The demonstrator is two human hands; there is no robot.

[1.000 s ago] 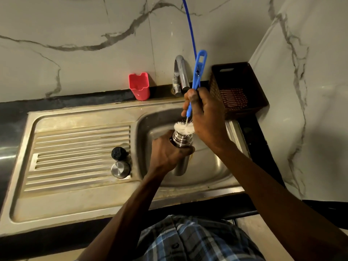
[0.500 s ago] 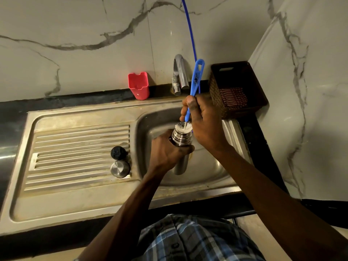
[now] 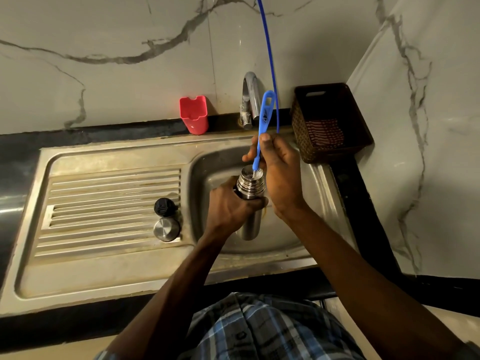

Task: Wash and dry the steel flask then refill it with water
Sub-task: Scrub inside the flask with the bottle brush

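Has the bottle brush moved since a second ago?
Yes. The bottle brush has gone down into the flask; its bristles sit lower against the flask mouth.

A steel sink unit point(image 3: 104, 276) bears a black stopper point(image 3: 164, 205) and steel cap point(image 3: 166, 229) on its drainboard.

We get a single view here, from the head camera, looking forward and steeply down from above the sink point(image 3: 306, 245). We're close in: the wearer's own checked shirt point(image 3: 259, 328) fills the bottom edge, both forearms run up from there, and the tap point(image 3: 250, 97) and marble wall point(image 3: 104, 48) close off the top. It's wide-angle, so the edges bow. No second view to share with.
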